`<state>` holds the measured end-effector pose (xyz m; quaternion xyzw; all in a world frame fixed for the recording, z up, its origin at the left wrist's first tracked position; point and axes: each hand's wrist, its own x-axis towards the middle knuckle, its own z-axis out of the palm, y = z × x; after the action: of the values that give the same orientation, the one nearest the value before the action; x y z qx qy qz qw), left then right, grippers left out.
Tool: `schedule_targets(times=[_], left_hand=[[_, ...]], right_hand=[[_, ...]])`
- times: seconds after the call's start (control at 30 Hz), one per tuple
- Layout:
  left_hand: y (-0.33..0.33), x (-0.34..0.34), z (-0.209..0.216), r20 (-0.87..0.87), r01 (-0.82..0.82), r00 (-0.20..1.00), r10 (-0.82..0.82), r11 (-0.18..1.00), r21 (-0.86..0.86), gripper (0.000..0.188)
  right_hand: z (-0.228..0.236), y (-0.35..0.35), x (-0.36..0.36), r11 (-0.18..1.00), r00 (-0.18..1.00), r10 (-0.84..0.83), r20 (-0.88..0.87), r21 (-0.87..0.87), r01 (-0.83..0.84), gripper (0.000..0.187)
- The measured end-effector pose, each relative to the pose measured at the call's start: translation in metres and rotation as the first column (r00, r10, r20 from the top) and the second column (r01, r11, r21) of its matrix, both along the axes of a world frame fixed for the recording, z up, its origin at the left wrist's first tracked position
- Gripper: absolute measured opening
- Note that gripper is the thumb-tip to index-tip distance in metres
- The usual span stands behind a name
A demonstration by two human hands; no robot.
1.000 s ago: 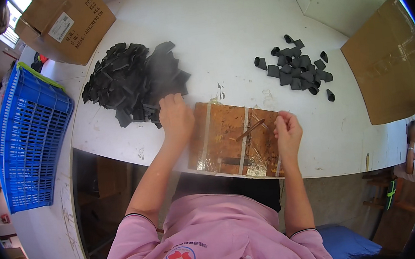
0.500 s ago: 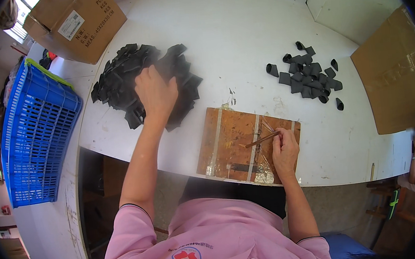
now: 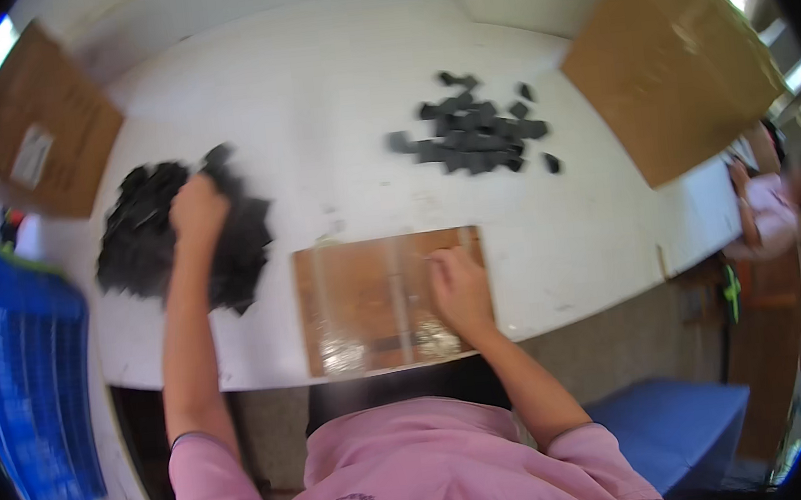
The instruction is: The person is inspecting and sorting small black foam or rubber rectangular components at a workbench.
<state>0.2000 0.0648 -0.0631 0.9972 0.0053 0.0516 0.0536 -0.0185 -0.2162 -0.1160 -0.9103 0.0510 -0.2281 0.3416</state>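
Note:
My left hand (image 3: pixel 199 211), blurred, is closed at the right part of a large pile of flat black pieces (image 3: pixel 143 231). Whether a piece is between its fingers is hidden. Above the right half of a brown wooden board (image 3: pixel 356 293) is my right hand (image 3: pixel 459 288), its fingers curled together. A thin brown stick showed in this hand half a second ago; blur keeps me from making it out now. Strips of clear tape run across the board, which lies at the near table edge. Farther off to the right sits a smaller group of folded black pieces (image 3: pixel 476 137).
Cardboard boxes stand at the back left (image 3: pixel 42 130) and back right (image 3: pixel 672 60) of the white table (image 3: pixel 332 141). A blue plastic basket (image 3: pixel 32 382) is at far left. A blue seat-like object (image 3: pixel 673 431) is at lower right. Another person (image 3: pixel 768 210) sits at the right edge.
The whole view has swung rightward, so the table things appear farther left. My left hand stays at the black pile, its fingers drawn closer together. My right hand remains over the board.

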Motion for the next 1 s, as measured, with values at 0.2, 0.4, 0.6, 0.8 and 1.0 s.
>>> schedule_targets(times=[0.2, 0.4, 0.6, 0.8, 1.0], left_hand=[[0.046, 0.032, -0.05, 0.131, 0.11, 0.984, -0.123, 0.989, 0.097, 0.018], [0.065, 0.053, -0.077, 0.231, 0.145, 0.954, -0.19, 0.97, 0.196, 0.009], [0.056, 0.041, -0.063, 0.284, 0.125, 0.942, -0.177, 0.973, 0.192, 0.006], [0.049, 0.041, -0.047, 0.358, 0.17, 0.899, -0.251, 0.955, 0.242, 0.013], [0.023, 0.006, -0.013, 0.363, 0.169, 0.89, -0.278, 0.938, 0.302, 0.019]], right_hand=[[0.004, 0.003, 0.003, 0.997, 0.998, 0.037, -0.045, 0.072, -0.034, 0.007], [-0.005, 0.0, -0.003, 0.999, 0.997, -0.018, 0.076, 0.038, 0.015, 0.008], [-0.006, -0.001, -0.003, 0.999, 0.995, -0.021, 0.095, 0.04, 0.017, 0.008], [-0.006, -0.002, -0.003, 0.998, 0.996, -0.024, 0.081, 0.054, 0.02, 0.008], [-0.006, 0.003, 0.002, 0.998, 0.996, 0.011, 0.091, 0.058, -0.016, 0.007]])
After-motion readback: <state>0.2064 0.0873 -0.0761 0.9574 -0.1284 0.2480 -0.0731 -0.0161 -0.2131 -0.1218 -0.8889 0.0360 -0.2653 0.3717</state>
